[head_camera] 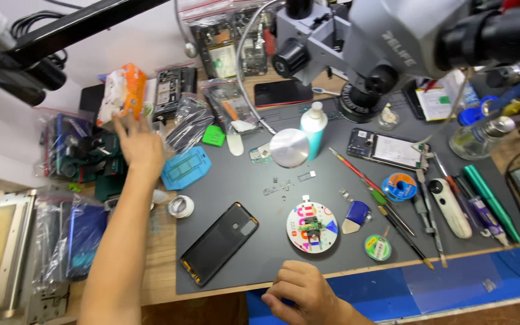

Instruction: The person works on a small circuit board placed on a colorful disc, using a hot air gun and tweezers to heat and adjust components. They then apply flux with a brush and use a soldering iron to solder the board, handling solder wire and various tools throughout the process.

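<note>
Free room: bare grey mat (272,241) btwn the black phone back cover (219,242) and the round colourful disc (312,227), open down to the front edge. Left side blocked: plastic bags (67,150), blue tray (186,168), orange tissue pack (124,90) crowd around left hand (139,147). Microscope (368,48) overhangs the back of the counter. Right: tweezers and tools (428,204) lie close together, no gap.

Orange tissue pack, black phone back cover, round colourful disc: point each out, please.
orange tissue pack (124,90), head view, front face.
black phone back cover (218,242), head view, middle of panel.
round colourful disc (326,232), head view, right part.
</note>
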